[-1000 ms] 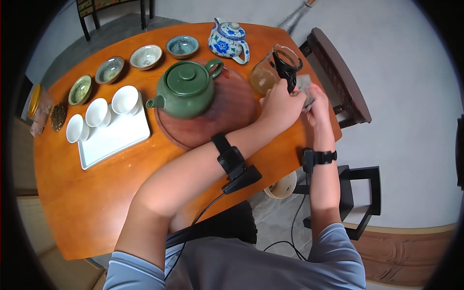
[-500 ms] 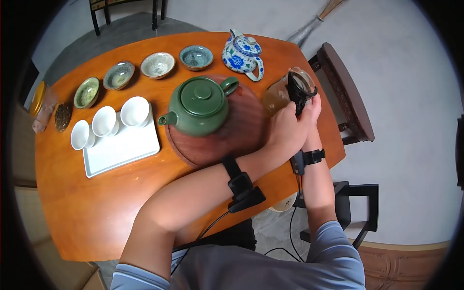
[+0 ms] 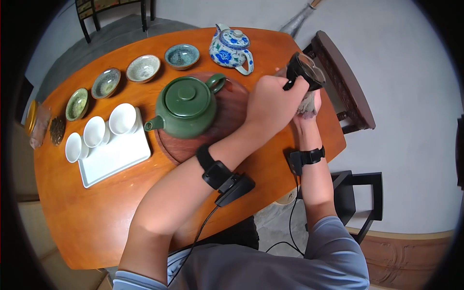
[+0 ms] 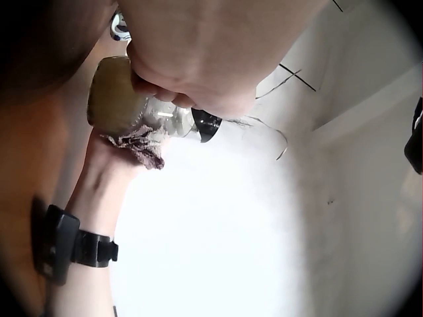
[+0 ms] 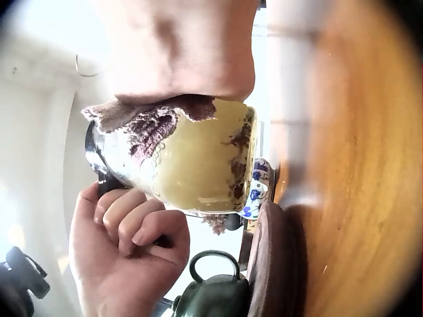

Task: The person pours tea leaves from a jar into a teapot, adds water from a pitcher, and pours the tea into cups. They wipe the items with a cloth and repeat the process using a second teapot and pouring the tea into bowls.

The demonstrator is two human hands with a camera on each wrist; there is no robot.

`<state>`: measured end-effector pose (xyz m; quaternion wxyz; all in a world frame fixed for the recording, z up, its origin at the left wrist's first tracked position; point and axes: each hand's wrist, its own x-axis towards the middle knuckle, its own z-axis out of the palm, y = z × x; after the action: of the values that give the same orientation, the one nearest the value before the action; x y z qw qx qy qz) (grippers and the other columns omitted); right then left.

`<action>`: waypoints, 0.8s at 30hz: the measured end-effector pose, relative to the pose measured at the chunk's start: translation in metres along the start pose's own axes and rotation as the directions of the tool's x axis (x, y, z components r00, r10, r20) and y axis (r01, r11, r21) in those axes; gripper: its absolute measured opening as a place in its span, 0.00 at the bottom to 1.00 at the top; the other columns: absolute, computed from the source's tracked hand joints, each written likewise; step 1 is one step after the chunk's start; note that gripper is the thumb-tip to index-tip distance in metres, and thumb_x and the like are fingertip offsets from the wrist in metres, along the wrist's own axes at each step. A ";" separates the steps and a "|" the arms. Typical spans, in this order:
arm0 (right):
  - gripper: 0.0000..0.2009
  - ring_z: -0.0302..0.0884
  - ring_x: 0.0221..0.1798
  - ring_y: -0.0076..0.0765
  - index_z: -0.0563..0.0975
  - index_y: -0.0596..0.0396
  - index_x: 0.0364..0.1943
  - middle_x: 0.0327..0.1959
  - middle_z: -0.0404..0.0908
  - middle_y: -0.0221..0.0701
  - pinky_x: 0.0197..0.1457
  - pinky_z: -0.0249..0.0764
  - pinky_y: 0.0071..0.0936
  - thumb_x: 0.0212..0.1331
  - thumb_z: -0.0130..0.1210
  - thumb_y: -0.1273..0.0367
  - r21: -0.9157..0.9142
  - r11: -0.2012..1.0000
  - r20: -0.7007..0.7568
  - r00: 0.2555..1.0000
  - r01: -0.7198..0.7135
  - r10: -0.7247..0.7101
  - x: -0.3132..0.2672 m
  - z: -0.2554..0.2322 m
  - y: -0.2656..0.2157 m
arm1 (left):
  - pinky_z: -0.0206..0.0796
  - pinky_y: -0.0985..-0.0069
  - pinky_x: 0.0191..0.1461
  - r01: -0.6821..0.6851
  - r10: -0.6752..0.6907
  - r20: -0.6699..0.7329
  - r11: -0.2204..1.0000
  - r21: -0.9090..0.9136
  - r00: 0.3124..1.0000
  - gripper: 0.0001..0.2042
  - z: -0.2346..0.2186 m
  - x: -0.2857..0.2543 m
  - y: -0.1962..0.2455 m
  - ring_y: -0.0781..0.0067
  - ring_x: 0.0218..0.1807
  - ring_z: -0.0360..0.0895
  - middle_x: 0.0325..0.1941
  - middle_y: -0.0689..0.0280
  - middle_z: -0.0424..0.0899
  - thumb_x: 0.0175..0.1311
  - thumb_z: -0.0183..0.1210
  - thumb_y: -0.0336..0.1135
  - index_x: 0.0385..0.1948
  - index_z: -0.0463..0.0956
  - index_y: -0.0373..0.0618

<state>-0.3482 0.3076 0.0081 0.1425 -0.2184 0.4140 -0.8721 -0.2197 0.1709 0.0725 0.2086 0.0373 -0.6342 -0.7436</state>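
Note:
A glass pitcher (image 5: 198,165) with a black collar and handle (image 3: 295,70) holds cloudy yellow liquid, with dark leaf bits near its base. My left hand (image 3: 278,99) grips the handle with curled fingers (image 5: 125,214). On the opposite side, my right hand (image 3: 313,105) holds a crumpled grey-purple cloth (image 4: 142,145) against the glass; its fingers are mostly hidden behind the pitcher. To the left, a green teapot (image 3: 188,106) with its lid on sits on a round reddish-brown wooden board (image 3: 232,111).
Behind stands a blue-and-white teapot (image 3: 229,48). Several glazed bowls, such as a teal one (image 3: 182,56), line the far side. White cups (image 3: 123,118) stand by a white tray (image 3: 116,157). At far left are dried leaves (image 3: 57,130) and a yellow-lidded jar (image 3: 38,125).
The pitcher has come up off its place beside the board and moved right, toward me. My left hand rose with the handle, and my right hand brought the cloth to the glass.

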 end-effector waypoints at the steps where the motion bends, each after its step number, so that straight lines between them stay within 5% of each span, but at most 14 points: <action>1: 0.24 0.78 0.66 0.46 0.72 0.58 0.69 0.66 0.80 0.41 0.72 0.74 0.44 0.84 0.35 0.57 0.055 0.999 -0.120 0.993 0.000 0.007 0.005 -0.006 0.002 | 0.57 0.74 0.25 -0.011 0.012 0.018 0.998 -0.057 1.000 0.24 -0.003 0.000 0.004 0.85 0.21 0.65 0.13 0.72 0.70 0.70 0.62 0.44 0.17 0.75 0.31; 5: 0.17 0.84 0.56 0.40 0.78 0.56 0.60 0.56 0.85 0.37 0.62 0.82 0.40 0.81 0.43 0.62 0.045 0.981 -0.178 0.965 -0.187 0.192 0.012 -0.044 0.007 | 0.51 0.79 0.24 -0.103 0.107 0.047 0.991 -0.082 0.993 0.25 -0.012 0.010 0.011 0.89 0.22 0.61 0.15 0.78 0.68 0.73 0.61 0.43 0.14 0.72 0.37; 6: 0.16 0.86 0.52 0.39 0.79 0.55 0.56 0.52 0.87 0.35 0.57 0.85 0.37 0.80 0.44 0.62 0.043 0.976 -0.269 0.938 -0.215 0.218 0.003 -0.015 0.003 | 0.49 0.80 0.24 -0.091 0.100 0.060 0.985 -0.144 0.993 0.25 -0.012 0.012 0.013 0.90 0.21 0.59 0.16 0.80 0.67 0.75 0.60 0.43 0.14 0.71 0.42; 9: 0.16 0.86 0.54 0.39 0.79 0.51 0.57 0.54 0.86 0.32 0.58 0.86 0.37 0.81 0.42 0.60 0.145 0.947 -0.400 0.859 -0.286 0.321 -0.007 0.001 0.005 | 0.48 0.80 0.24 -0.101 0.113 0.079 0.984 -0.146 0.990 0.25 -0.014 0.007 0.032 0.89 0.20 0.59 0.16 0.80 0.67 0.75 0.60 0.43 0.13 0.70 0.45; 12: 0.19 0.84 0.59 0.41 0.74 0.53 0.63 0.60 0.82 0.36 0.62 0.86 0.43 0.80 0.45 0.57 0.282 0.917 -0.236 0.907 -0.281 0.350 -0.012 0.009 0.004 | 0.47 0.80 0.24 -0.116 0.123 0.050 0.985 -0.126 0.991 0.25 -0.012 0.007 0.028 0.90 0.20 0.58 0.15 0.80 0.66 0.76 0.59 0.43 0.13 0.69 0.46; 14: 0.20 0.83 0.61 0.42 0.75 0.50 0.64 0.62 0.82 0.34 0.64 0.84 0.43 0.81 0.42 0.55 0.197 0.941 -0.298 0.898 -0.274 0.323 -0.007 0.001 0.013 | 0.47 0.80 0.23 -0.128 0.133 0.033 0.984 -0.126 0.991 0.25 -0.012 0.007 0.026 0.90 0.19 0.57 0.15 0.80 0.65 0.76 0.59 0.43 0.13 0.68 0.47; 16: 0.21 0.82 0.63 0.43 0.75 0.48 0.64 0.65 0.81 0.33 0.66 0.82 0.44 0.81 0.39 0.53 0.110 0.958 -0.366 0.886 -0.263 0.286 -0.010 0.012 0.010 | 0.53 0.77 0.24 -0.052 0.067 0.041 0.954 -0.296 0.997 0.24 -0.012 0.012 0.021 0.88 0.20 0.61 0.14 0.77 0.68 0.71 0.61 0.41 0.14 0.71 0.35; 19: 0.25 0.76 0.70 0.47 0.72 0.49 0.68 0.70 0.76 0.36 0.74 0.75 0.50 0.80 0.37 0.50 0.255 0.919 -0.417 0.823 -0.302 0.386 -0.015 0.027 -0.002 | 0.54 0.78 0.24 -0.031 0.042 0.026 0.940 -0.340 0.999 0.24 -0.010 0.011 0.024 0.89 0.21 0.61 0.14 0.77 0.69 0.71 0.60 0.41 0.14 0.71 0.35; 20: 0.27 0.73 0.72 0.48 0.71 0.49 0.69 0.71 0.74 0.37 0.76 0.71 0.51 0.80 0.37 0.49 0.448 0.801 0.023 0.901 -0.398 0.434 -0.012 0.006 0.000 | 0.54 0.78 0.24 -0.027 0.039 0.028 0.941 -0.338 0.999 0.24 -0.011 0.010 0.024 0.89 0.21 0.61 0.14 0.77 0.69 0.71 0.60 0.41 0.14 0.71 0.35; 21: 0.28 0.70 0.74 0.49 0.70 0.49 0.71 0.73 0.72 0.38 0.79 0.68 0.52 0.79 0.36 0.47 0.546 0.635 0.455 0.830 -0.546 0.322 -0.011 0.007 -0.002 | 0.54 0.79 0.24 -0.032 0.043 0.030 0.954 -0.298 0.999 0.24 -0.012 0.010 0.025 0.89 0.21 0.61 0.14 0.77 0.69 0.71 0.61 0.40 0.14 0.71 0.35; 24: 0.29 0.69 0.75 0.47 0.70 0.47 0.71 0.73 0.72 0.39 0.80 0.65 0.52 0.78 0.37 0.46 0.602 0.608 0.359 0.856 -0.517 0.372 -0.016 0.015 -0.013 | 0.52 0.80 0.24 -0.091 0.101 0.035 0.970 -0.225 0.994 0.23 -0.010 0.005 0.026 0.90 0.21 0.60 0.16 0.79 0.69 0.73 0.61 0.41 0.15 0.72 0.39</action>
<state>-0.3274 0.3122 0.0224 0.4654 -0.1257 0.0906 -0.8714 -0.2142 0.1568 0.0963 0.2325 -0.0342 -0.5525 -0.7997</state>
